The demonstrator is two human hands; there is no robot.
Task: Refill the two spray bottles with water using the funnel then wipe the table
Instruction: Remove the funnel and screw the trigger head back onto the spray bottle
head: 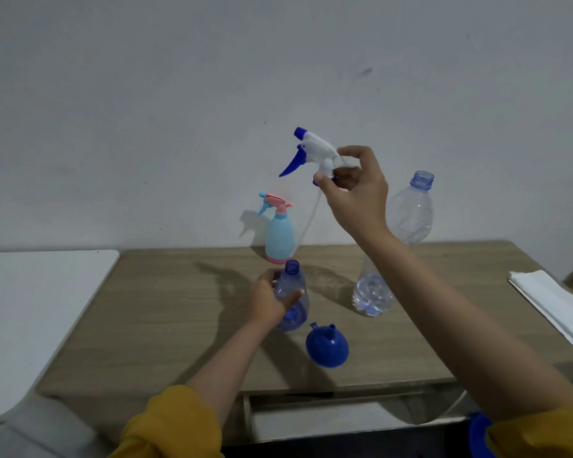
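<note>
The left hand (268, 300) wraps the light, slippery bottle (291, 297) round its middle, while the right hand (354, 190) pinches the sprayer (315, 150) by its collar.

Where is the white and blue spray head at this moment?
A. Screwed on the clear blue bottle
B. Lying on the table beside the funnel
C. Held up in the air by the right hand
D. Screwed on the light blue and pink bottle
C. The right hand pinches the spray head well above the table, its tube hanging down, while the left hand holds the clear blue bottle, whose neck is open.
</note>
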